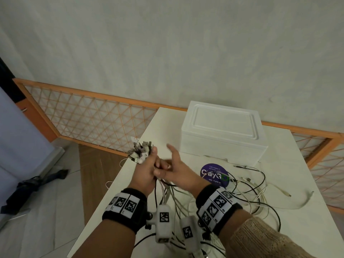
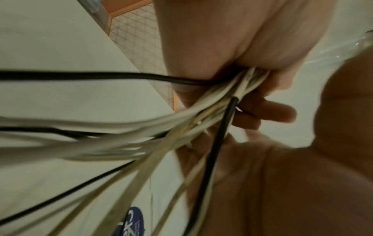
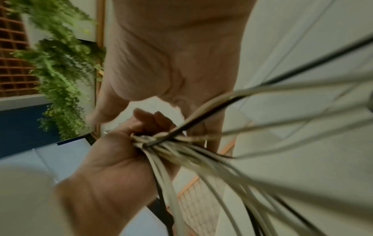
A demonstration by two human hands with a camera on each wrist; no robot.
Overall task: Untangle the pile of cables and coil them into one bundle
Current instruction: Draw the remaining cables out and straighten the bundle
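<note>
So the left hand (image 1: 146,174) was clenched round the cables (image 1: 167,190) near their plugs (image 1: 141,151), raised above the bench (image 1: 290,220); the right hand (image 1: 178,170) stood spread beside it, gripping nothing. Gathering looked done; coiling the loose tails seemingly came next.

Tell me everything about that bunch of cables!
The cables are thin white and black cords. The left hand grips them together, with their plugs sticking up in a cluster above the fist. The right hand touches them just beside it. Below, they hang and spread in loose loops over the white table.
</note>
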